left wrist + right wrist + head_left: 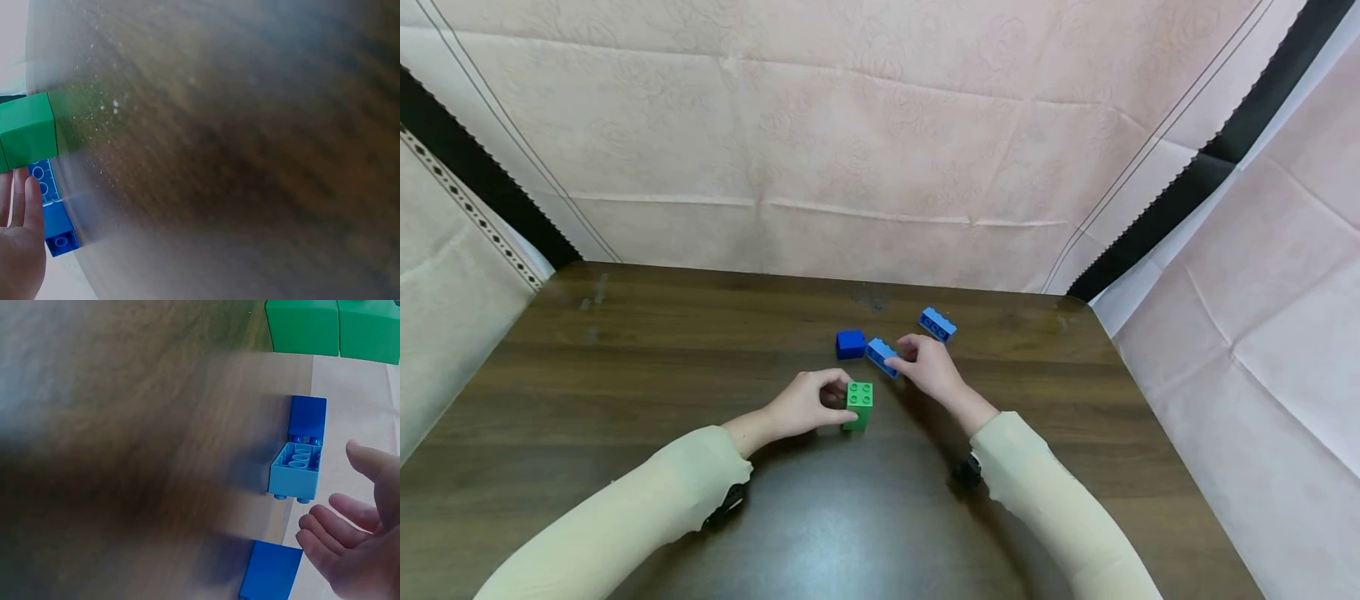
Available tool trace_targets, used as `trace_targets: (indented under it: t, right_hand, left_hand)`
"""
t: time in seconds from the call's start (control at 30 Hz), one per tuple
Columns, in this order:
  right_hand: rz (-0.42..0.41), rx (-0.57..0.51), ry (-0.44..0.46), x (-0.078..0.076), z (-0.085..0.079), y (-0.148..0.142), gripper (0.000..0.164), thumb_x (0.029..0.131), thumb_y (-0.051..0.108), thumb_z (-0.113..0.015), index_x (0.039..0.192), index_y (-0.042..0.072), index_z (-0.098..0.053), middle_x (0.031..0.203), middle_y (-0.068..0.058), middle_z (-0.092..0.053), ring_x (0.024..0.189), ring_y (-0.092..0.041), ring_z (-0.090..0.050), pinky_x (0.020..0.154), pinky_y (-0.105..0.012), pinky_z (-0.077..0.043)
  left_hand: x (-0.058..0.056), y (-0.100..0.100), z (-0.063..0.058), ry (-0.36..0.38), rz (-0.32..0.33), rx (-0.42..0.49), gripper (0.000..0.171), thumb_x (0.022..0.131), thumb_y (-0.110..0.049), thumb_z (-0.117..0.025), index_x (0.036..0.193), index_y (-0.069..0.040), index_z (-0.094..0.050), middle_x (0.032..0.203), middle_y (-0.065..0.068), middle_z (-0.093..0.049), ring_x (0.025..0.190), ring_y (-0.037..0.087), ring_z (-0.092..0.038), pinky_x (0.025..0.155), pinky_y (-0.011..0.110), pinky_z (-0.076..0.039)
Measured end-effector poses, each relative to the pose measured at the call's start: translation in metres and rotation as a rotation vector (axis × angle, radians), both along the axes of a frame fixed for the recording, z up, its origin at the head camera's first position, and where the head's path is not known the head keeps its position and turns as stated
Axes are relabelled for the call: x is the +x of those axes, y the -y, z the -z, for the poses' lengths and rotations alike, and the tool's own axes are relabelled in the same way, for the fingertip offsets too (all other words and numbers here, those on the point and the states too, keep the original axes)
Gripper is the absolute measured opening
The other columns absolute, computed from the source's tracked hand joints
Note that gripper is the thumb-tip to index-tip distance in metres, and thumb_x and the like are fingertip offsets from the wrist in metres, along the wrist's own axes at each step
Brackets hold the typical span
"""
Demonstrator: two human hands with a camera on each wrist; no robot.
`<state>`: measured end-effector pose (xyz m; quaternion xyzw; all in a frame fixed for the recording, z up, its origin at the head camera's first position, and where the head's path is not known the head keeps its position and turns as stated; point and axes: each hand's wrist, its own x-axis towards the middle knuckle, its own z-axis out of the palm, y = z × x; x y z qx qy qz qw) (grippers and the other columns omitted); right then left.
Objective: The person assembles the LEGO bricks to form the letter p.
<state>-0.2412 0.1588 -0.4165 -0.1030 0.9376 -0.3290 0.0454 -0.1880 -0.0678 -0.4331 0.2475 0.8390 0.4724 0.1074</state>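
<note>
My left hand point(805, 403) grips a green block point(859, 404) made of two stacked green bricks, with studs facing up and the thumb on the near side. In the left wrist view the fingers lie along the green block point(31, 134). My right hand point(931, 367) hovers at a light blue brick point(882, 357) lying on its side, its hollow underside showing. Thumb and fingers are spread apart, and in the right wrist view a gap shows between the hand point(353, 537) and the light blue brick point(294, 478).
A dark blue brick point(850, 344) sits just left of the light blue one. Another blue brick point(937, 324) lies farther back, beyond the right hand. All rest on a dark wooden table point(625, 350), with a pale cloth point(850, 142) hanging behind its far edge.
</note>
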Motion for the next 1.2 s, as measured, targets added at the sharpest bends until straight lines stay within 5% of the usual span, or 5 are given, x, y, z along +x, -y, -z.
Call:
trace_targets:
  t: [0.3, 0.7, 0.87, 1.2]
  right_hand:
    - [0.016, 0.138, 0.060, -0.0035, 0.0067, 0.0106, 0.041, 0.092, 0.029, -0.059, 0.122, 0.001, -0.059, 0.119, -0.014, -0.064, 0.104, -0.023, -0.062, 0.091, -0.038, -0.050]
    - [0.045, 0.091, 0.107, -0.0045, 0.0055, 0.0102, 0.026, 0.085, 0.023, -0.070, 0.100, 0.007, -0.057, 0.096, -0.009, -0.062, 0.081, -0.019, -0.052, 0.075, -0.033, -0.046]
    - [0.058, 0.050, 0.144, -0.0053, 0.0081, 0.0093, 0.031, 0.083, 0.022, -0.072, 0.102, 0.007, -0.053, 0.108, -0.011, -0.061, 0.093, -0.022, -0.054, 0.087, -0.038, -0.048]
    - [0.051, -0.071, 0.193, -0.0053, 0.0094, 0.0029, 0.054, 0.084, 0.024, -0.070, 0.131, 0.005, -0.051, 0.134, -0.016, -0.052, 0.123, -0.030, -0.050, 0.102, -0.045, -0.041]
  left_hand:
    - [-0.0009, -0.0007, 0.0009, 0.008, 0.001, 0.004, 0.029, 0.079, -0.021, -0.075, 0.104, -0.011, -0.061, 0.099, 0.003, -0.066, 0.091, 0.014, -0.060, 0.084, 0.032, -0.053]
    - [-0.0014, -0.0012, 0.0014, 0.019, 0.000, 0.003, 0.030, 0.079, -0.020, -0.075, 0.104, -0.012, -0.061, 0.099, 0.003, -0.066, 0.092, 0.014, -0.061, 0.085, 0.033, -0.053]
    - [-0.0008, -0.0007, 0.0014, 0.015, 0.003, 0.009, 0.030, 0.079, -0.021, -0.075, 0.104, -0.011, -0.061, 0.099, 0.003, -0.066, 0.091, 0.013, -0.061, 0.085, 0.033, -0.053]
    - [-0.0014, 0.0000, 0.0037, 0.002, 0.009, 0.025, 0.030, 0.079, -0.021, -0.075, 0.103, -0.010, -0.060, 0.099, 0.004, -0.066, 0.091, 0.013, -0.061, 0.084, 0.032, -0.053]
